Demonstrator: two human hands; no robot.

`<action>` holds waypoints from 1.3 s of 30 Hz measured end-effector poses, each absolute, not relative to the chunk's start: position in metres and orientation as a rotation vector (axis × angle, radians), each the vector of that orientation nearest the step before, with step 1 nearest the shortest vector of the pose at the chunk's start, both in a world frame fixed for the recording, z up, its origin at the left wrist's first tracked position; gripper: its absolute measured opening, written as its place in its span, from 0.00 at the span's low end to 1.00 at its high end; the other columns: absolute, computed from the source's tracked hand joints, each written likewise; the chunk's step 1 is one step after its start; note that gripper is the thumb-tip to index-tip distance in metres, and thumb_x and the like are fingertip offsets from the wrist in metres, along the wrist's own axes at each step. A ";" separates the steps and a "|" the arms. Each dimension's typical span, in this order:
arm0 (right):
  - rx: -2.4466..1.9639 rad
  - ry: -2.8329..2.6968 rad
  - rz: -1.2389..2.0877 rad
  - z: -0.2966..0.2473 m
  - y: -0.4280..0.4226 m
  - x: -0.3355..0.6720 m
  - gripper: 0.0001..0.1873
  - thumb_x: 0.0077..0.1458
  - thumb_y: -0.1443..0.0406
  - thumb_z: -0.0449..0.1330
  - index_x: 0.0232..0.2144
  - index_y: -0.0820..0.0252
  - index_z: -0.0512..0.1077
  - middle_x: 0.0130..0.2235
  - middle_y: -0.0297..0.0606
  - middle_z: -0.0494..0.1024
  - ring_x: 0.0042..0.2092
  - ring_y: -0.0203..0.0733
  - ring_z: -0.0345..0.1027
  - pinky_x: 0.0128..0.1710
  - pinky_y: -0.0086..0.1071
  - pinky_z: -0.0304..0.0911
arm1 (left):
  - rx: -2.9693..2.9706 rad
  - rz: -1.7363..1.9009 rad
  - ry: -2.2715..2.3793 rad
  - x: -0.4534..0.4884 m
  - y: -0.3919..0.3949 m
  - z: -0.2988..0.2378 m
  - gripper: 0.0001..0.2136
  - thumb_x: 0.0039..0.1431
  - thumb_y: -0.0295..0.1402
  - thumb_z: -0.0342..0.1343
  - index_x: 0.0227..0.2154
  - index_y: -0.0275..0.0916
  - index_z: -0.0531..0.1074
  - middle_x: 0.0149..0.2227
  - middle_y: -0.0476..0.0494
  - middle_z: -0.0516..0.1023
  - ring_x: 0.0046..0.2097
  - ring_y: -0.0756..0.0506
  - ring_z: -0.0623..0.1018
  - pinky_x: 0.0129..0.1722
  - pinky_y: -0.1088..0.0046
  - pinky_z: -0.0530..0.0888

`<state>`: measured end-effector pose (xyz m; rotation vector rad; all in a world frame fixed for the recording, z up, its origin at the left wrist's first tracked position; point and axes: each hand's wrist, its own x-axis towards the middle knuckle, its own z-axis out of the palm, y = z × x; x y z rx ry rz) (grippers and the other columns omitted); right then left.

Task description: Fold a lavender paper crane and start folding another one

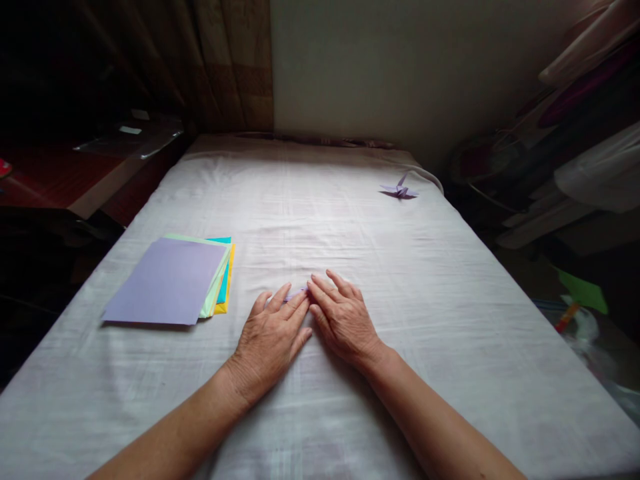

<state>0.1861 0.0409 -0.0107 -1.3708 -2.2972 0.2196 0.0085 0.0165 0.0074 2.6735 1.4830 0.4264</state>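
A small piece of folded purple paper (296, 295) lies on the white cloth in front of me, mostly hidden under my fingers. My left hand (274, 330) is palm down, its fingers holding the paper against the cloth from the left. From the other side, my right hand (345, 317) presses its fingertips at the paper's right end, with the thumb tucked near the left fingers. Hardly more than a thin purple strip shows between the hands, so its folded shape cannot be made out.
Left of my hands lies a stack of coloured paper (165, 280), purple on top, with green, teal and yellow edges showing. A folded purple paper crane (400, 189) sits at the far right of the cloth-covered surface (425, 320). Clothes (600, 167) hang beyond the right edge.
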 end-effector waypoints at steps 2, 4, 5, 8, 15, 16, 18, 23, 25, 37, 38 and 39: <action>-1.376 -2.399 0.248 -0.011 0.036 0.187 0.24 0.64 0.62 0.54 0.61 0.59 0.65 0.63 0.45 0.66 0.66 0.58 0.52 0.62 0.56 0.49 | 2.669 0.447 1.481 0.006 0.017 0.006 0.19 0.63 0.34 0.55 0.56 0.41 0.69 0.58 0.42 0.73 0.62 0.33 0.66 0.59 0.51 0.59; -1.416 -2.465 0.267 -0.011 0.033 0.189 0.27 0.63 0.59 0.55 0.63 0.58 0.62 0.65 0.44 0.61 0.67 0.58 0.49 0.63 0.58 0.45 | 2.686 0.459 1.466 0.002 0.018 0.004 0.20 0.64 0.37 0.54 0.58 0.41 0.68 0.59 0.42 0.72 0.63 0.33 0.65 0.60 0.50 0.58; -1.434 -2.497 0.276 -0.011 0.033 0.190 0.28 0.64 0.58 0.54 0.64 0.57 0.60 0.66 0.44 0.60 0.68 0.57 0.48 0.64 0.58 0.43 | 2.702 0.450 1.453 -0.002 0.018 0.003 0.20 0.64 0.38 0.53 0.58 0.42 0.68 0.59 0.42 0.72 0.63 0.33 0.65 0.60 0.50 0.58; -1.474 -2.581 0.308 -0.009 0.036 0.192 0.30 0.65 0.54 0.51 0.66 0.56 0.56 0.67 0.42 0.55 0.69 0.54 0.44 0.66 0.56 0.40 | 2.757 0.377 1.416 -0.015 0.016 0.002 0.21 0.66 0.42 0.50 0.59 0.43 0.67 0.60 0.44 0.71 0.63 0.34 0.66 0.61 0.50 0.56; -1.518 -2.626 0.274 -0.005 0.035 0.192 0.32 0.66 0.51 0.47 0.66 0.58 0.54 0.68 0.42 0.52 0.69 0.52 0.41 0.66 0.55 0.38 | 2.784 0.288 1.452 -0.027 0.012 0.005 0.22 0.66 0.46 0.47 0.58 0.43 0.68 0.60 0.47 0.71 0.63 0.35 0.65 0.63 0.48 0.53; -1.507 -2.624 0.253 -0.004 0.034 0.190 0.32 0.66 0.51 0.47 0.66 0.59 0.54 0.68 0.42 0.53 0.70 0.52 0.41 0.67 0.55 0.37 | 2.780 0.290 1.456 -0.026 0.012 0.006 0.22 0.66 0.46 0.47 0.57 0.43 0.69 0.60 0.47 0.71 0.63 0.34 0.65 0.63 0.48 0.53; -1.462 -2.629 0.216 -0.003 0.033 0.187 0.33 0.66 0.51 0.48 0.66 0.60 0.54 0.68 0.43 0.52 0.70 0.52 0.40 0.67 0.55 0.34 | 2.779 0.307 1.463 -0.024 0.012 0.007 0.22 0.66 0.46 0.47 0.57 0.42 0.69 0.60 0.47 0.72 0.63 0.34 0.66 0.63 0.47 0.53; -1.356 -2.682 0.290 -0.004 0.032 0.180 0.32 0.66 0.50 0.47 0.66 0.58 0.54 0.68 0.40 0.52 0.70 0.50 0.40 0.68 0.55 0.31 | 2.790 0.344 1.454 -0.023 0.013 0.009 0.23 0.67 0.46 0.46 0.59 0.41 0.67 0.59 0.45 0.72 0.62 0.34 0.67 0.63 0.47 0.53; -1.371 -2.684 0.324 -0.005 0.033 0.182 0.32 0.67 0.50 0.46 0.66 0.57 0.54 0.69 0.39 0.52 0.70 0.50 0.40 0.67 0.57 0.32 | 2.788 0.339 1.454 -0.023 0.014 0.009 0.22 0.66 0.46 0.46 0.58 0.41 0.68 0.59 0.45 0.73 0.62 0.34 0.67 0.63 0.46 0.53; -1.554 -2.642 0.328 -0.001 0.030 0.205 0.32 0.67 0.50 0.46 0.67 0.55 0.53 0.69 0.38 0.52 0.70 0.51 0.40 0.67 0.57 0.35 | 2.825 0.359 1.451 -0.013 0.020 0.021 0.16 0.63 0.40 0.54 0.50 0.39 0.74 0.50 0.41 0.79 0.56 0.35 0.73 0.63 0.46 0.55; -1.560 -2.639 0.324 -0.001 0.030 0.204 0.31 0.67 0.50 0.46 0.67 0.55 0.53 0.68 0.39 0.52 0.70 0.51 0.40 0.67 0.56 0.35 | 2.838 0.362 1.456 -0.009 0.022 0.023 0.15 0.63 0.39 0.55 0.49 0.39 0.74 0.48 0.40 0.80 0.54 0.35 0.74 0.63 0.46 0.55; -1.563 -2.638 0.319 0.000 0.030 0.203 0.32 0.67 0.49 0.45 0.67 0.55 0.53 0.68 0.39 0.52 0.70 0.51 0.40 0.67 0.56 0.36 | 2.850 0.369 1.462 -0.005 0.023 0.025 0.15 0.63 0.39 0.55 0.49 0.38 0.75 0.47 0.40 0.80 0.54 0.35 0.74 0.63 0.47 0.55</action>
